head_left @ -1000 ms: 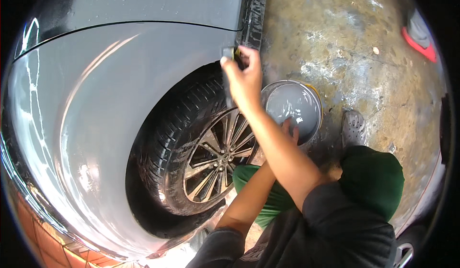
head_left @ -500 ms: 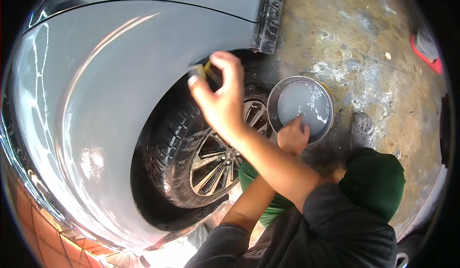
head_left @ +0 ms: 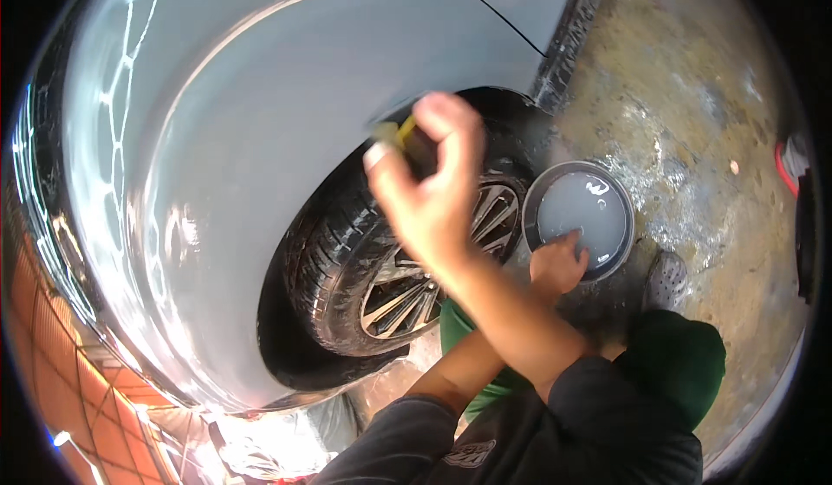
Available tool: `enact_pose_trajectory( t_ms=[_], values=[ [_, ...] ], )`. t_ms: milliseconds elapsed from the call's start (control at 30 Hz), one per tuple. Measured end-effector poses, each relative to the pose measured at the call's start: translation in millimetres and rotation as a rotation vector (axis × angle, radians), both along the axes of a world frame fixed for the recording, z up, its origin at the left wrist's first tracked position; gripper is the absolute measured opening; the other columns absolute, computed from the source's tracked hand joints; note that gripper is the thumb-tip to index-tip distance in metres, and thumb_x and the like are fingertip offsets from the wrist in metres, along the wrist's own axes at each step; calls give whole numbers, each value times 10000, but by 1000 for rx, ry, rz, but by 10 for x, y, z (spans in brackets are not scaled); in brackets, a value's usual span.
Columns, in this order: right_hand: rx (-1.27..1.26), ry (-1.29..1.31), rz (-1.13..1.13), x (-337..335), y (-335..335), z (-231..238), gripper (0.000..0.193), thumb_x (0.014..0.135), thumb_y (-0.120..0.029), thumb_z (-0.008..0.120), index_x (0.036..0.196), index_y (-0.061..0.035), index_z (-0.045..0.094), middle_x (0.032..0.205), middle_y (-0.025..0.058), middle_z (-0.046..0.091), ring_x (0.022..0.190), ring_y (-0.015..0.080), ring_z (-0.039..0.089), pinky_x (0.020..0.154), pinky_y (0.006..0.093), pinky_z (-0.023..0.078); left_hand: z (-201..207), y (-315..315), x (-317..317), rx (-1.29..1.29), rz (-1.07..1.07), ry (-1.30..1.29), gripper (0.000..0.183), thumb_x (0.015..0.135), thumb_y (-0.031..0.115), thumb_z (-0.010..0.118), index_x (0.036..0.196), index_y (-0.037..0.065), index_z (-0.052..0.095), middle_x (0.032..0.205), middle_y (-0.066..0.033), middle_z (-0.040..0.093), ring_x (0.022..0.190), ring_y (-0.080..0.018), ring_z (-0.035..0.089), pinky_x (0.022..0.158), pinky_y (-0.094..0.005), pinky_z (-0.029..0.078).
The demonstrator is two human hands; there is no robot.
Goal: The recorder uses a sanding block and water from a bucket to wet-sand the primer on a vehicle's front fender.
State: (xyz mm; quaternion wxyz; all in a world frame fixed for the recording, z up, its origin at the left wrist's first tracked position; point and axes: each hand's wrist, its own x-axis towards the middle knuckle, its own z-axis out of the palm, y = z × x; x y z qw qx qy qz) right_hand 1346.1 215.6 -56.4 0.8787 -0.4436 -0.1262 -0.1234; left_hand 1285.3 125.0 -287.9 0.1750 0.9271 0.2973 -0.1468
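Note:
My forearms cross, the right over the left. My right hand [head_left: 429, 186] pinches a small yellow and dark pad [head_left: 400, 131] between thumb and fingers, at the upper edge of the wheel arch on a grey car fender [head_left: 286, 95]. Motion blurs the pad, so its exact kind is unclear. My left hand [head_left: 557, 266] reaches over the near rim of a round bucket [head_left: 530, 203] of cloudy greyish water [head_left: 563, 208]. Its index finger stretches to the water and its thumb stands apart; I see nothing held there. The other fingertips are partly hidden.
Below the fender is a black tyre [head_left: 325, 299] with a spoked wheel rim [head_left: 399, 312]. A grey perforated clog [head_left: 666, 281] stands beside the bucket. Wet, stained concrete floor [head_left: 693, 121] stretches to the right, with a red-edged object [head_left: 787, 171] at the far side.
The view has shifted, so car, bucket and hands sit differently in the picture. My right hand remains at the arch edge with the pad; my left hand stays at the bucket's water.

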Motion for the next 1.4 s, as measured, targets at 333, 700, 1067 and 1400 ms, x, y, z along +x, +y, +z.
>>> enact_pose_trajectory(
  t_ms=[333,700,1067,1400],
  values=[
    [-17,-34,10,141,-68,-12,486,758,-33,780,1181,1,542,1245,180,550,1125,356,526,972,463,434,5,-23,24,-43,-5,-68,487,945,373,575,1348,99,582,1074,-202,729,923,-397,717,843,-506,564],
    [-36,-230,24,-7,-120,18,505,794,-105,809,1218,1,554,1221,175,560,1116,316,565,983,432,449,24,-31,17,-12,-13,-74,474,943,381,588,1332,109,584,994,-204,737,891,-406,721,817,-511,569],
    [-13,-245,120,-187,-222,196,565,715,-122,806,1213,-28,555,1235,165,573,1106,361,549,978,486,428,-114,-76,53,22,-70,-92,472,941,383,584,1320,101,601,987,-207,743,851,-396,733,792,-507,580],
    [134,632,215,844,67,-1169,451,832,-176,785,1171,31,570,1114,150,604,1055,234,572,974,402,451,-79,-164,102,38,-44,-158,461,965,381,561,1327,100,604,930,-211,740,836,-416,721,811,-523,562]
  ],
)
